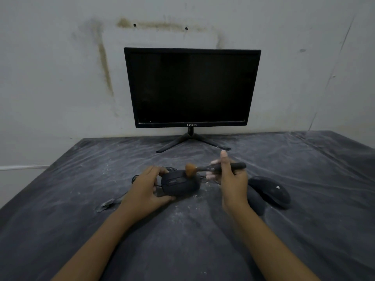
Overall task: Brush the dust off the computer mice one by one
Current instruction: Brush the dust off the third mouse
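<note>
A black wired mouse (179, 185) lies on the dark dusty table cover (182, 230), turned sideways. My left hand (146, 189) grips it from the left, thumb under its near edge and fingers over its far side. My right hand (231, 179) holds a black-handled brush (215, 168) level; its tan bristles (190, 169) touch the top right of the mouse. A second black mouse (271, 191) sits to the right of my right hand, and a third dark mouse (256, 201) lies partly hidden behind my right wrist.
A black monitor (191, 88) on a splayed stand (191, 141) is at the table's back against the wall. The wired mouse's cable and plug (106, 204) trail to the left. White dust speckles the cover around the mice.
</note>
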